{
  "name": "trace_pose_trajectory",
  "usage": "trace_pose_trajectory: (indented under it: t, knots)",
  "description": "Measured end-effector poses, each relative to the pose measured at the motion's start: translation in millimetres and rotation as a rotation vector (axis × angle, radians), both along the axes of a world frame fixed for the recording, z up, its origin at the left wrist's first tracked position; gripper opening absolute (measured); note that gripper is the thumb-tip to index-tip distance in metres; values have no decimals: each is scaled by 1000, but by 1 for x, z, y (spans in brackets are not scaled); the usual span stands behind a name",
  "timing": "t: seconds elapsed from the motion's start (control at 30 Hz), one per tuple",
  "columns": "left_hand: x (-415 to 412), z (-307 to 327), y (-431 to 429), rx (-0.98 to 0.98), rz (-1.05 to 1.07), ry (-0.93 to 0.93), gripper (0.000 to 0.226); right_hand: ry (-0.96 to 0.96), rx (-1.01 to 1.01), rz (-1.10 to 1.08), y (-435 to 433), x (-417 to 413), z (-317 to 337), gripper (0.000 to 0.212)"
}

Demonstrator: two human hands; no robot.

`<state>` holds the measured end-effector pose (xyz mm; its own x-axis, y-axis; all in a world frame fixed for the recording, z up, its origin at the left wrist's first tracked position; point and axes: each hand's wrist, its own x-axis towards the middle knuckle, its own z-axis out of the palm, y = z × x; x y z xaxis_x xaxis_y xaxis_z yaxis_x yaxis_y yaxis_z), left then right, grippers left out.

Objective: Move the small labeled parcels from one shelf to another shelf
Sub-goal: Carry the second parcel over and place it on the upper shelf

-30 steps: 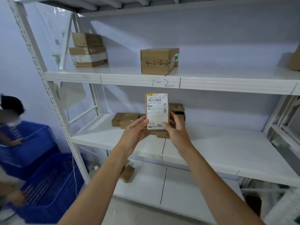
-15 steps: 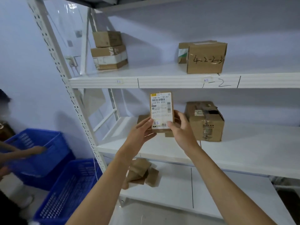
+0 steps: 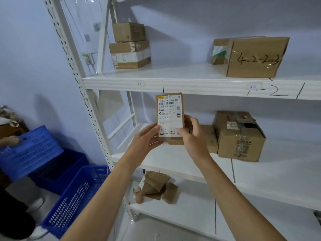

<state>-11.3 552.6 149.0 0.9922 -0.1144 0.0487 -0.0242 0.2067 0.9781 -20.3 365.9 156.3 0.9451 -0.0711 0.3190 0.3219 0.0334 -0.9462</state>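
I hold a small flat brown parcel [image 3: 170,112] upright in front of the white shelving, its white barcode label facing me. My left hand [image 3: 147,138] grips its lower left edge and my right hand [image 3: 192,134] its lower right edge. It hangs just under the front lip of the upper shelf [image 3: 191,86] and above the middle shelf [image 3: 173,162]. Several small brown parcels [image 3: 158,187] lie in a heap on the lowest shelf. More small boxes behind my hands are mostly hidden.
Two stacked cartons [image 3: 129,46] and a box marked 4-2-2-3 [image 3: 251,57] sit on the upper shelf. A taped carton [image 3: 239,136] stands on the middle shelf. Blue crates [image 3: 74,195] are on the floor at left, where another person's hand [image 3: 10,140] holds one.
The view has shifted left along the rack and closer in. Both hands still hold the parcel upright, label toward me. The person at left has lifted a blue crate.
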Motion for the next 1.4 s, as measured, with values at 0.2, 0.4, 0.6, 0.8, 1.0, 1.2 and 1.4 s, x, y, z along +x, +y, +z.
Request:
trace_pose_trajectory:
  t: [0.2,0.4,0.6,0.8,1.0,1.2,1.4]
  knots:
    - [20,4,22,33,-39,1,42,19,-5,-38,17,10,3,41]
    - [31,10,49,15,-146,3,27,48,6,-138,47,8,7,41]
    - [39,10,81,2,-234,-15,34,45,-3,-231,80,6,3,42]
    - [45,16,97,22,-256,-61,45,11,-16,-307,98,10,5,38]
    - [47,25,88,106,-217,-171,48,-6,-49,-352,92,13,15,39]
    - [50,45,73,114,-189,-273,45,-77,-80,-394,83,18,36,40]
    - [59,60,66,115,-153,-279,48,-103,-119,-373,77,30,52,40]
